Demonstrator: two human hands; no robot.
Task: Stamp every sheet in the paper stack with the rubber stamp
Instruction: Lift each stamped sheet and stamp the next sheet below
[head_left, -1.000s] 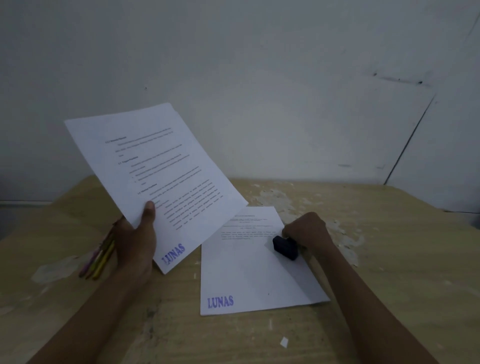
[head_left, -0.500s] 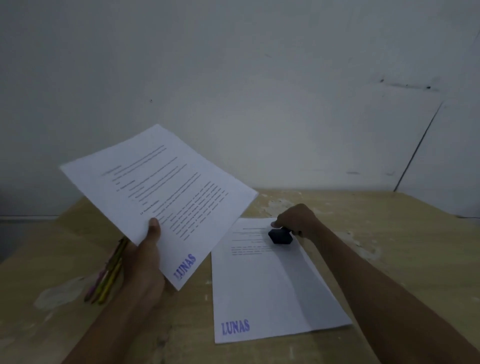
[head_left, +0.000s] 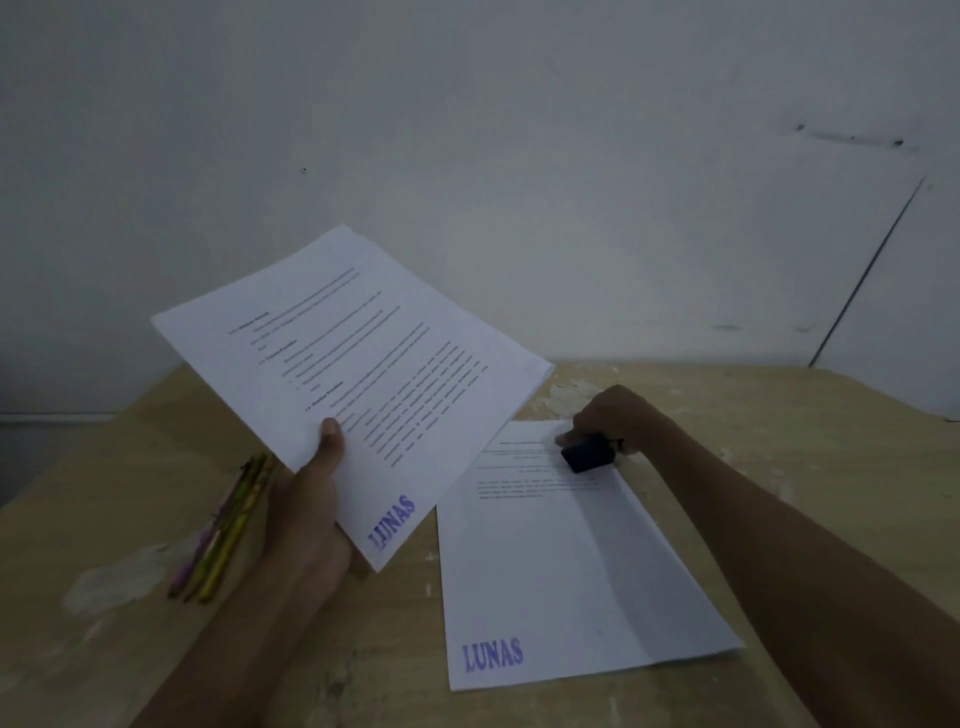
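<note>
My left hand (head_left: 311, 499) holds a stack of printed sheets (head_left: 358, 374) up off the table, thumb on top near the lower edge. The top sheet carries a blue "LUNAS" stamp mark at its near corner. A single printed sheet (head_left: 550, 566) lies flat on the wooden table (head_left: 779, 467) at centre right, also marked "LUNAS" at its near left corner. My right hand (head_left: 608, 415) grips the black rubber stamp (head_left: 587, 453), which sits at the far end of that flat sheet.
Several coloured pencils (head_left: 223, 530) lie on the table left of my left hand. A white wall rises just behind the table's far edge. Patches of worn, flaking surface show on the tabletop at the far right and near left.
The held stack has tilted flatter and swung to the right, toward the sheet on the table. My right hand with the stamp moved to the far end of that sheet.
</note>
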